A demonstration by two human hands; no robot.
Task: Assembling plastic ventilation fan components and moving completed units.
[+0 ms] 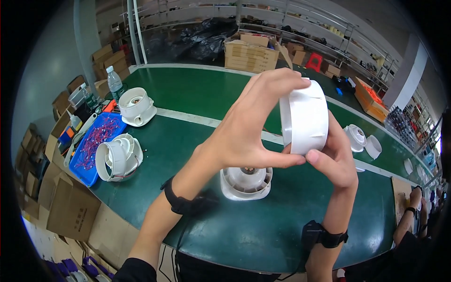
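Between my two hands a white plastic ring-shaped housing is held up above the bench, tilted on its side. My left hand grips it with fingers over its top edge and the thumb at its lower edge. From below and the right, my right hand closes on it, thumb against its lower rim; some of those fingers are hidden behind the ring. Beneath them, a white round plastic base with ribs and a raised centre stands on the green bench, partly covered by my left hand.
At the left stand two white plastic housings, a blue tray of red wires and a water bottle. More white parts lie at the right. Another person's hand is at the far right. Cardboard boxes stand behind the bench.
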